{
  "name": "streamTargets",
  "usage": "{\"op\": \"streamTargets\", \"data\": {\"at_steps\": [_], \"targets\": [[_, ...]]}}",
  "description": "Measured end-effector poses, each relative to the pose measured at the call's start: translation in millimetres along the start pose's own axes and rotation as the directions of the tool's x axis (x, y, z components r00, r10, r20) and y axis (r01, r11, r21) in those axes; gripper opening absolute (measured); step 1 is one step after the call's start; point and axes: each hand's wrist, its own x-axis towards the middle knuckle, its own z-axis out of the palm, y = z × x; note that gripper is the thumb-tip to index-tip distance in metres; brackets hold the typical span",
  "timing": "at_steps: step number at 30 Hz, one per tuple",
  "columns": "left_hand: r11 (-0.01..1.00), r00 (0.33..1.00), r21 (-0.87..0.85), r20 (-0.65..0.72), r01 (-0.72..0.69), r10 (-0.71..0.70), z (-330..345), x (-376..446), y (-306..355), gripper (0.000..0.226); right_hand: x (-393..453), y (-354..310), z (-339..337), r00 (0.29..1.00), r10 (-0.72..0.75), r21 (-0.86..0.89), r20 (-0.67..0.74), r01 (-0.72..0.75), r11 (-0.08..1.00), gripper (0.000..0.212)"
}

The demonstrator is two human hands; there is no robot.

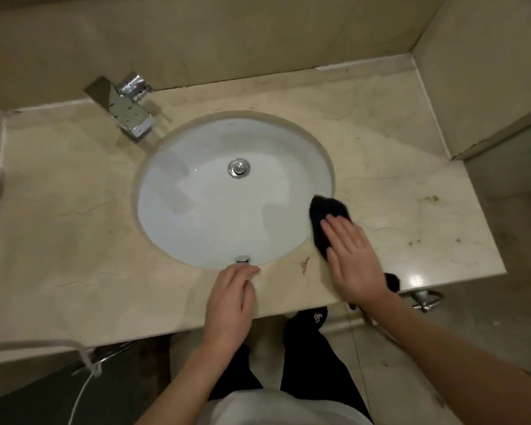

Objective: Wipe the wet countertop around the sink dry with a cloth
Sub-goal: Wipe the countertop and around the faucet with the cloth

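A beige marble countertop (74,228) surrounds a white oval sink (196,210) set into it. A dark cloth (327,211) lies on the counter at the sink's right rim, partly over the edge of the basin. My right hand (354,260) lies flat on the cloth with straight fingers and covers its near part. My left hand (230,302) rests on the counter's front strip just below the sink, fingers loosely curled, holding nothing.
A chrome faucet (129,113) stands at the back left of the sink. Marble walls close the counter at the back and both sides. Brownish stains (429,199) mark the counter's right part. A metal fitting (425,299) sits below the right front edge.
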Motion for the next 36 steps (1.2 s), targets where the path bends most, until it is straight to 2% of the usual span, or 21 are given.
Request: {"op": "streamTargets", "data": {"at_steps": [3, 6, 8, 11, 13, 15, 17, 20, 22, 25, 27, 30, 31, 33, 34, 36], "targets": [[0.999, 0.999, -0.011, 0.016, -0.031, 0.031, 24, 7, 27, 0.032, 7, 23, -8, 0.977, 0.202, -0.012, -0.069, -0.203, 0.979, 0.055], [0.999, 1.000, 0.024, 0.011, -0.028, 0.028, 45, 14, 47, 0.037, 9, -10, 7, 0.931, 0.345, -0.024, -0.117, -0.350, 0.936, 0.056], [0.998, 0.999, 0.055, 0.010, -0.040, 0.039, 58, 18, 58, 0.042, 2, -49, 25, 0.968, 0.242, -0.009, -0.062, -0.243, 0.970, 0.057], [0.994, 0.993, -0.017, -0.051, 0.105, -0.106, 69, 27, 68, 0.036, -6, -67, 36, 1.000, -0.006, 0.065, -0.007, 0.007, 0.998, 0.052], [0.990, 0.989, -0.019, -0.054, 0.139, -0.139, 72, 34, 71, 0.040, -7, -47, 28, 0.998, -0.061, 0.103, -0.006, 0.061, 0.993, 0.051], [0.998, 0.998, 0.024, -0.002, 0.062, -0.062, 80, 41, 76, 0.045, -5, -21, 14, 0.998, -0.064, 0.116, -0.009, 0.065, 0.991, 0.051], [0.998, 1.000, 0.070, 0.020, 0.010, -0.011, 93, 47, 86, 0.047, -2, 11, 1, 1.000, 0.008, 0.101, -0.020, -0.006, 0.995, 0.053], [0.996, 0.998, 0.071, 0.010, 0.062, -0.062, 107, 56, 103, 0.042, 2, 77, -22, 0.981, 0.179, 0.050, -0.078, -0.176, 0.983, 0.054], [0.992, 0.994, 0.060, 0.017, 0.109, -0.110, 112, 62, 109, 0.043, 2, 127, -41, 0.955, 0.278, 0.041, -0.107, -0.275, 0.961, 0.055], [0.991, 0.996, 0.094, 0.005, 0.092, -0.093, 115, 74, 114, 0.041, 5, 184, -60, 0.892, 0.424, 0.052, -0.154, -0.421, 0.905, 0.057], [0.991, 0.997, 0.113, 0.003, 0.072, -0.073, 118, 85, 118, 0.041, 9, 194, -61, 0.864, 0.472, 0.056, -0.178, -0.470, 0.881, 0.057], [0.995, 0.996, 0.041, 0.008, 0.087, -0.087, 126, 105, 133, 0.046, 4, 159, -47, 0.799, 0.560, 0.098, -0.221, -0.553, 0.828, 0.056], [0.997, 0.997, 0.015, 0.002, 0.081, -0.081, 130, 114, 140, 0.048, 2, 138, -39, 0.805, 0.549, 0.103, -0.223, -0.541, 0.835, 0.056], [0.994, 0.995, -0.048, -0.025, 0.098, -0.099, 137, 129, 152, 0.048, -3, 89, -22, 0.892, 0.418, 0.086, -0.172, -0.409, 0.908, 0.055], [0.988, 0.990, -0.087, -0.054, 0.129, -0.134, 140, 139, 156, 0.046, -2, 72, -15, 0.935, 0.321, 0.068, -0.150, -0.314, 0.947, 0.055], [0.964, 0.967, -0.148, -0.094, 0.223, -0.238, 142, 156, 160, 0.043, 8, 61, -10, 0.974, 0.191, 0.062, -0.120, -0.185, 0.981, 0.055]]}}
